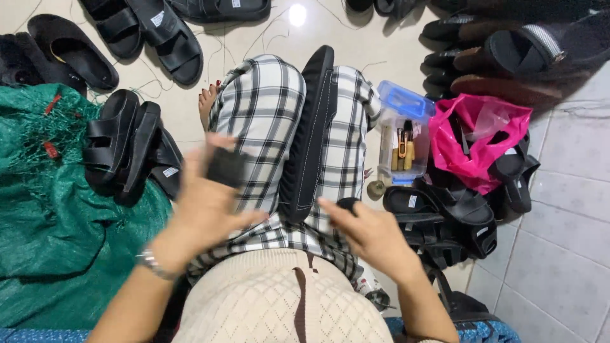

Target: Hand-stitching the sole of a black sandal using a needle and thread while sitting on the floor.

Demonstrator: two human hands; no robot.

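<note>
A black sandal (310, 136) stands on edge between my knees, its sole with pale stitching facing left. My left hand (206, 203) is blurred above my left thigh, and a small black piece (225, 166) sits at its fingertips. My right hand (368, 234) rests on my right thigh beside the sandal's near end, fingers curled around a small dark thing that I cannot make out. I wear checked trousers (264, 108) and a cream knitted top (279, 298).
Black sandals (124, 149) are stacked on green netting (57, 228) at the left. More sandals (457, 219) lie at the right beside a pink plastic bag (473, 143) and a clear tool box with a blue lid (400, 130). Further sandals (152, 32) line the tiled floor ahead.
</note>
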